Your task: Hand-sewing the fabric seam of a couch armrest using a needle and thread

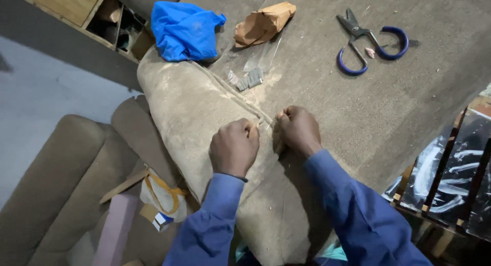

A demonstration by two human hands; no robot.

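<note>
A tan upholstered sofa arm (189, 107) lies across the middle, with a seam running down it. My left hand (234, 147) is fisted on the fabric just left of the seam. My right hand (299, 130) sits right of the seam, its fingers pinched on a thin needle (269, 124) between the two hands. Both arms wear blue sleeves. Whether the left hand grips anything besides fabric is hidden.
Blue-handled scissors (371, 41) lie at the upper right on the grey-brown fabric (399, 102). A crumpled blue plastic bag (184, 31), a brown paper bag (263, 23) and a clear packet (250, 77) lie above the hands. A dark glossy rail (450, 179) stands right.
</note>
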